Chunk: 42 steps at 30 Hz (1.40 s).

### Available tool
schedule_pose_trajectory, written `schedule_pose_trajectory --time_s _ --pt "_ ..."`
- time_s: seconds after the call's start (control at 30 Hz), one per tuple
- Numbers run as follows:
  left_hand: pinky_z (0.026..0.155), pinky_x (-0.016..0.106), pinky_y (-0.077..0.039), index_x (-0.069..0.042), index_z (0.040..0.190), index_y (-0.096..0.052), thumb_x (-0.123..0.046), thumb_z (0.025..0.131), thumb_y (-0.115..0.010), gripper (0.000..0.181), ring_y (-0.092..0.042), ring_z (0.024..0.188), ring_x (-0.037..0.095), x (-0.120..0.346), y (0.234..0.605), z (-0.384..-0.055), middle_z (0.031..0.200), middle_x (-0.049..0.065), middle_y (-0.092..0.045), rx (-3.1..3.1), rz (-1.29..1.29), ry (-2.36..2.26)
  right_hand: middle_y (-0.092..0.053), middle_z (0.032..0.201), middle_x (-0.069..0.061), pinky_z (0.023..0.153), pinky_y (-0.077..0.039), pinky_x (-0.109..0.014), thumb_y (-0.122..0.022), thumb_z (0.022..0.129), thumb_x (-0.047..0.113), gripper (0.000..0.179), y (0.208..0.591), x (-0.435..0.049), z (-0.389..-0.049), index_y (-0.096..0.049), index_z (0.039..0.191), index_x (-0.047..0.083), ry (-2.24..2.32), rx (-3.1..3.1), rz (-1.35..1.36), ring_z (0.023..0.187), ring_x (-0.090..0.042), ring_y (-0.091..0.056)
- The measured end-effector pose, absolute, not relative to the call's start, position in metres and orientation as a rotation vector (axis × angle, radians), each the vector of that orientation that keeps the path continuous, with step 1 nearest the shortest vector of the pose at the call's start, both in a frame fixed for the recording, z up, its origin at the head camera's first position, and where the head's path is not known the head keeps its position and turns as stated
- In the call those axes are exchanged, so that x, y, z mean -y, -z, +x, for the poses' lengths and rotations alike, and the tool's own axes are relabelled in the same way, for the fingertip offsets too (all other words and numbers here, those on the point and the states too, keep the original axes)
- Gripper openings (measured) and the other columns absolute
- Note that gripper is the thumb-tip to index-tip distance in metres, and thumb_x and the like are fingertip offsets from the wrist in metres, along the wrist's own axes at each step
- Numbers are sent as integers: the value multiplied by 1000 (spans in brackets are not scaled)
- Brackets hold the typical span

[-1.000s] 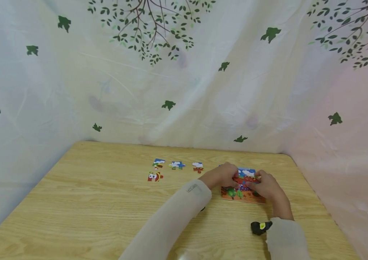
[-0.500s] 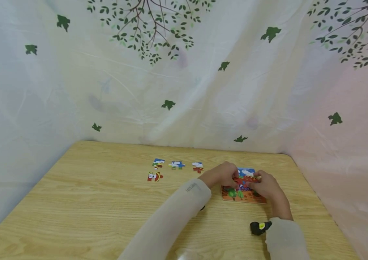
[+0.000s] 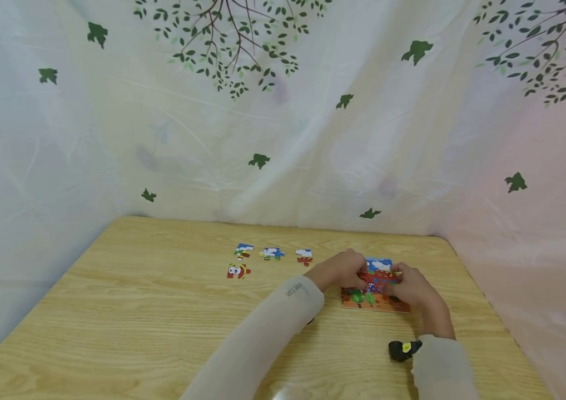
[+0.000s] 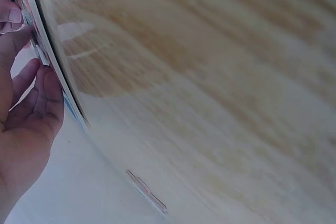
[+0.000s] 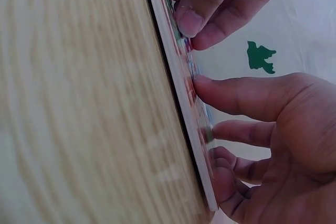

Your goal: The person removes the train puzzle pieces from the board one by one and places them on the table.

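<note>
A picture puzzle board lies on the right part of the table, showing blue sky, a red shape and brown ground with green plants. My left hand bends over its left side, thumb and fingers pinching at a puzzle piece that they mostly cover. From the other side my right hand touches the puzzle with its thumb and fingertips; in the right wrist view, the thumb is stretched out against the surface. Left of the board lie loose pieces: a red face piece and several sky pieces, one being a cloud piece.
The wooden table ends against a pale curtain printed with leaves and branches. A black wrist device with a yellow mark sits by the right sleeve. The left sleeve crosses the table's front.
Both hands stay at the same place on the puzzle. The right wrist has shifted very slightly to the right; the loose pieces have not moved.
</note>
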<state>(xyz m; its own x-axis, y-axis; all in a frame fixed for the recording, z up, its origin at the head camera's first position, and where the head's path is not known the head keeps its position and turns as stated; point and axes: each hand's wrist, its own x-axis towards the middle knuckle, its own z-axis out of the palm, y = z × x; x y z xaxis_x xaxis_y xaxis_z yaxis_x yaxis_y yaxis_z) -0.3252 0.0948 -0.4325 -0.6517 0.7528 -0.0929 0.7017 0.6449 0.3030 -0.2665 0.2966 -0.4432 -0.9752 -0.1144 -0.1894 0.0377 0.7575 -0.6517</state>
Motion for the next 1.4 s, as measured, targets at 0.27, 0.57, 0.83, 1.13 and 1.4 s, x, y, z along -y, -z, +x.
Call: schedule_pose_trajectory --time_s 0.27,0.57,0.83,1.13,1.4 --pt "73 17 -48 -10 108 -75 -31 98 -72 24 -59 80 4 -94 433 -326 98 -5 -71 -2634 1237 -297 -55 125 -36 84 -52 -47 -75 93 20 72 444 -295 -268 -37 143 -14 1027 -2729 -22 102 -38 -60" --pt "76 18 -48 -10 110 -73 -31 100 -68 25 -59 81 5 -94 433 -328 100 -5 -70 -2617 1307 -221 -53 125 -37 84 -51 -48 -74 95 16 68 440 -291 -266 -36 143 -14 1038 -2728 -13 102 -39 -59" --pt "70 20 -44 -11 105 -70 -31 103 -63 21 -54 77 7 -93 432 -332 92 -5 -65 -2577 1403 -141 -53 126 -38 86 -51 -50 -73 96 16 67 441 -290 -267 -36 143 -14 1019 -2735 -9 103 -40 -59" --pt "69 20 -43 -10 106 -69 -30 104 -61 21 -53 76 8 -92 432 -331 91 -4 -63 -2562 1403 -149 -51 129 -39 89 -50 -52 -71 97 16 65 442 -292 -266 -37 144 -14 1007 -2737 -13 108 -43 -57" --pt "73 21 -44 -9 112 -71 -29 103 -63 23 -53 85 9 -91 432 -329 99 -2 -64 -2596 1427 -144 -51 130 -39 83 -52 -47 -60 100 9 49 441 -292 -265 -39 139 -14 1053 -2717 -7 108 -42 -59"
